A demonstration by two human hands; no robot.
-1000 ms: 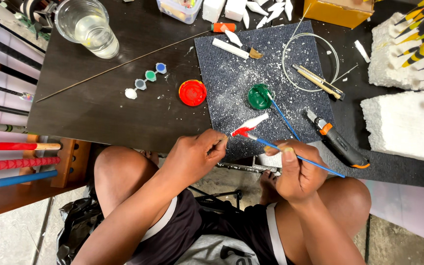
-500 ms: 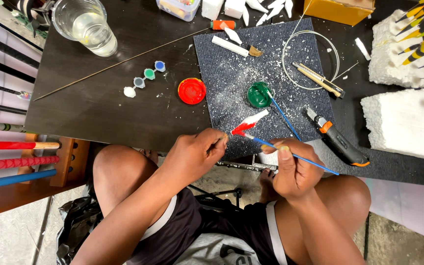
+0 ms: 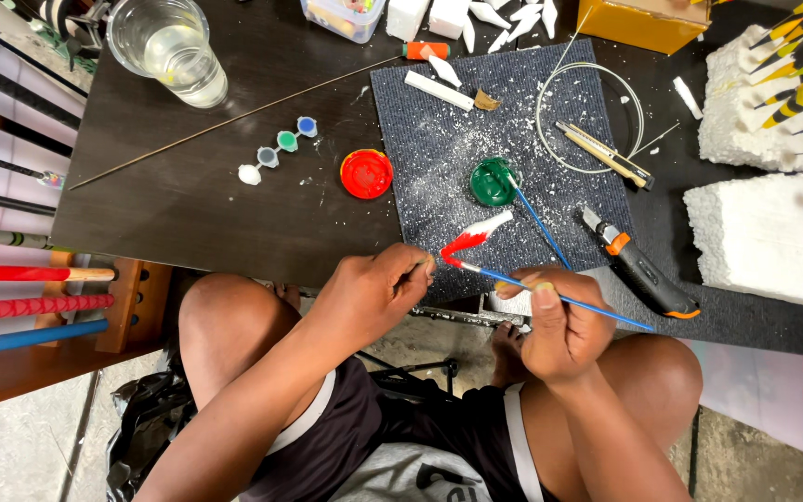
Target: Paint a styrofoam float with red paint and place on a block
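head view. the left hand pinches one end of a small float, fingers pressed together on its lower tip at the table edge. the float is white at the far end, red near the fingers. its long axis runs up and to the right from the left hand, out over the grey mat.

the right hand grips a blue brush, fingers closed around the handle, thumb on top. the brush lies nearly level, handle to the right, tip pointing left. the tip touches or sits just beside the red end of the float, right by the left fingers; contact cannot be confirmed. the left hand is the nearer one to the float; the right reaches it only through the brush.

count on the table: one red lid, one green lid with a second blue brush resting in it, one strip of four small paint pots, one glass of water, one utility knife, one wire coil, one thin rod, two foam blocks at right, the nearer block plain, the far one stuck with several finished floats.
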